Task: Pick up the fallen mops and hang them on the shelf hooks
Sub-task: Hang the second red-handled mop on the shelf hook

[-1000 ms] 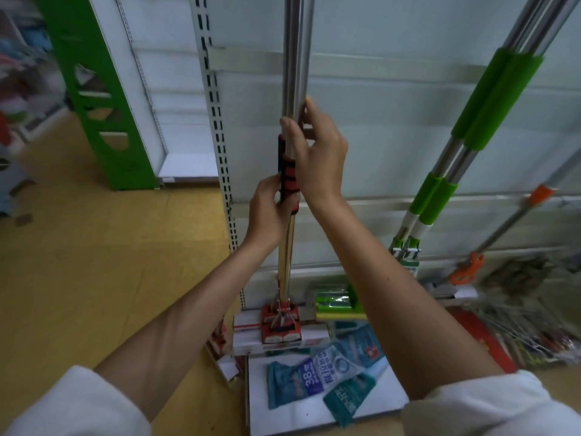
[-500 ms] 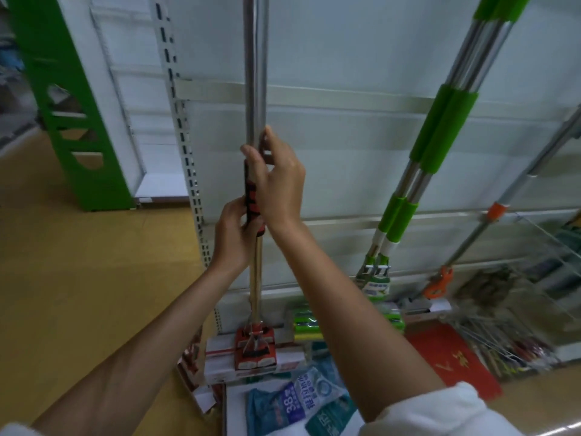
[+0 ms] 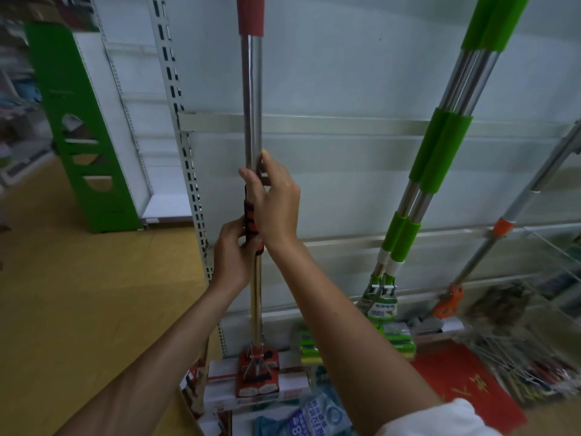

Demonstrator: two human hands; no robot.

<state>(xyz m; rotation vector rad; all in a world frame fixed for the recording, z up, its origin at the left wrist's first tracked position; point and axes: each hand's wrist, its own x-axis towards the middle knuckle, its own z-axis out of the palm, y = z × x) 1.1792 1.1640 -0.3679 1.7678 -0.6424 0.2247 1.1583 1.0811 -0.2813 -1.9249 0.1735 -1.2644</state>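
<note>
As the person holds the red mop upright before the white shelf back panel, both hands keep the grip they had half a second ago. What has changed is the view: it has tipped upward, so a red sleeve at the top of the steel pole now shows, and the pole sits further toward the middle of the picture.

The right hand is uppermost, with its fingers curled round the bare steel just above a black-and-red grip. The left hand is directly beneath and clasps the lower end of that grip. The two hands touch.

The mop stands just right of the slotted upright and crosses a metal rail. Its pole is shiny steel and turns brassy below the hands. The red mop head is low down over white boxes; whether it rests on them cannot be told.

To the right, two green mops lean against the panel side by side.
</note>
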